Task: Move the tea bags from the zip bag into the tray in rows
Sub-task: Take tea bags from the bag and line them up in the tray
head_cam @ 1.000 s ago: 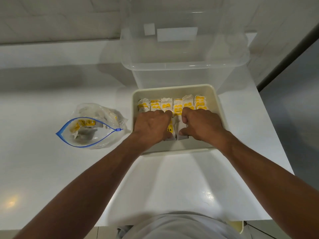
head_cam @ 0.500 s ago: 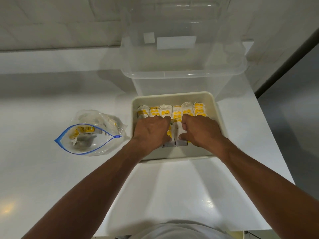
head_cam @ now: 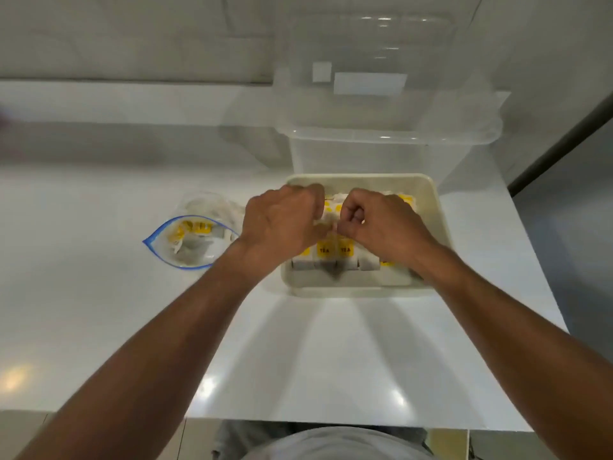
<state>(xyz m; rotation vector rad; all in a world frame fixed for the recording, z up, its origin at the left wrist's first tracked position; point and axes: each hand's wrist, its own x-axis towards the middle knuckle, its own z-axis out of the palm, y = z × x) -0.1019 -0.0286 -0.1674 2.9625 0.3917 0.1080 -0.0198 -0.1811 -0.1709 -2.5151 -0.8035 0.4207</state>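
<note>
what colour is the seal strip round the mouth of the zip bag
Blue, running round the open mouth of the zip bag; the head view shows it clearly.

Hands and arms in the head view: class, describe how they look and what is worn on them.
The left hand and right hand are bare: no gloves, rings or watch show. The left forearm and right forearm are bare too, with no sleeves in view. A light grey garment shows at the bottom edge.

text: "TEA" | black print on the yellow tags of two tea bags [head_cam: 325, 251] | row just nearside of my left hand [head_cam: 282, 224] and right hand [head_cam: 378, 224] | zip bag [head_cam: 195, 249] tags: too blurred to read
</note>
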